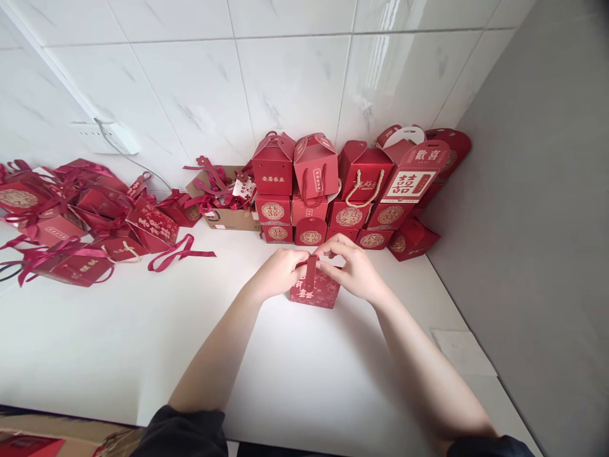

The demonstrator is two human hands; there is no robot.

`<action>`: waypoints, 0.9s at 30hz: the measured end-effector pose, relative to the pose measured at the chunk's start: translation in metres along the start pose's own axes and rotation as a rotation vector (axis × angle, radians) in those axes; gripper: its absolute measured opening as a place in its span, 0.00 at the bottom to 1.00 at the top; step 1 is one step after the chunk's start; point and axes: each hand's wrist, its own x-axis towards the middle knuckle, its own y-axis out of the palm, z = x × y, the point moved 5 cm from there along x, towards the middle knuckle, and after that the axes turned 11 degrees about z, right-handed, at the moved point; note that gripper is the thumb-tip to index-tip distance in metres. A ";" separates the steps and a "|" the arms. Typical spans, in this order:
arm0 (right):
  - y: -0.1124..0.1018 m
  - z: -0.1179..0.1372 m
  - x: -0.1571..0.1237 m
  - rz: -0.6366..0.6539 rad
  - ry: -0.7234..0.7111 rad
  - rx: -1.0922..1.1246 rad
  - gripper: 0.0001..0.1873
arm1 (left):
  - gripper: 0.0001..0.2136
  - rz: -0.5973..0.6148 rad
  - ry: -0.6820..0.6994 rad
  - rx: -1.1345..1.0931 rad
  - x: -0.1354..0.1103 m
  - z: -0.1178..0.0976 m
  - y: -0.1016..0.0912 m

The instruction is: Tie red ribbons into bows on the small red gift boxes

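A small red gift box (314,292) with gold print stands on the white table (143,343) in front of me. My left hand (277,270) and my right hand (354,270) both grip its top from either side, fingers pinched together over the red handle flap that sticks up between them. The upper edge of the box is hidden under my fingers.
Stacked red gift boxes (328,190) line the tiled wall behind. A cardboard box (228,212) with red ribbons sits to their left. Flat boxes and loose ribbons (71,222) pile at the far left. A grey wall (533,254) bounds the right side.
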 end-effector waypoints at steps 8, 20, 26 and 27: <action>-0.020 0.023 -0.011 -0.177 0.120 -0.090 0.11 | 0.10 -0.198 -0.084 0.120 -0.004 -0.011 -0.009; -0.007 0.009 -0.010 -0.018 0.137 0.200 0.05 | 0.17 -0.324 -0.140 0.199 -0.017 -0.027 -0.017; -0.002 0.002 -0.008 0.003 0.138 0.311 0.03 | 0.14 -0.282 -0.105 0.019 -0.018 -0.026 -0.012; -0.002 0.003 -0.008 0.001 0.140 0.288 0.02 | 0.14 -0.275 -0.106 0.008 -0.017 -0.025 -0.011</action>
